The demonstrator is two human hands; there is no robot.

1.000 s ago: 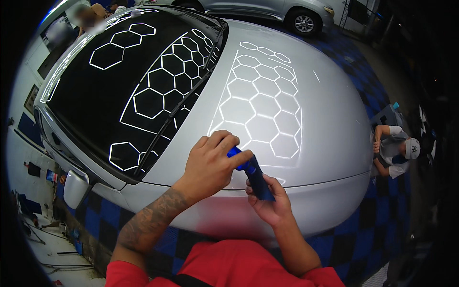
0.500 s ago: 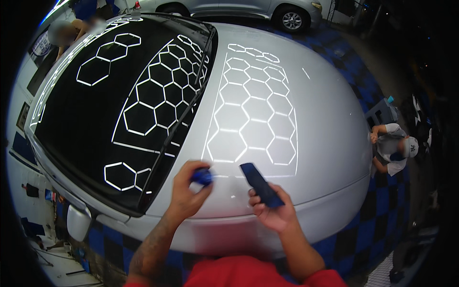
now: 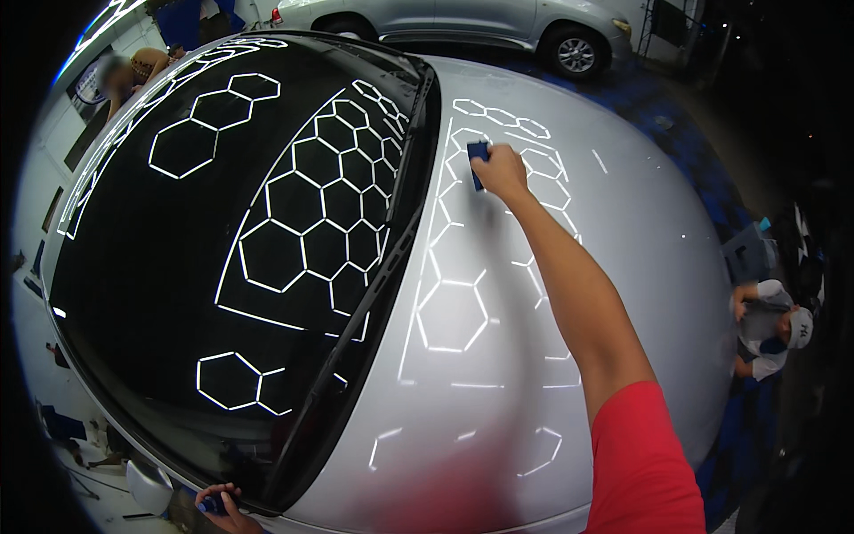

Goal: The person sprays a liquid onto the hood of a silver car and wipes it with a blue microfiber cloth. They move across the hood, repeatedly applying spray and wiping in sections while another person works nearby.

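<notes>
My right arm reaches far across the silver car hood [image 3: 640,222]. My right hand [image 3: 503,171] grips a dark blue flat applicator block [image 3: 479,165] and holds it on the hood's upper part, over the reflected hexagon lights. Its contact face is hidden. My left hand [image 3: 233,514] is low at the left, by the lower corner of the windshield [image 3: 133,294]. Its fingers are curled round a small dark blue bottle-like object [image 3: 213,505], partly covered by them.
A wiper [image 3: 356,303] runs along the windshield's base. The side mirror [image 3: 149,487] juts out near my left hand. Another silver car [image 3: 463,22] stands beyond. One person [image 3: 769,329] is at the right by a grey bin [image 3: 750,254]; another person [image 3: 147,64] is at the far left.
My right hand has moved the block from near me to the far part of the hood. My left hand has dropped down and left with the blue object. My view has shifted.
</notes>
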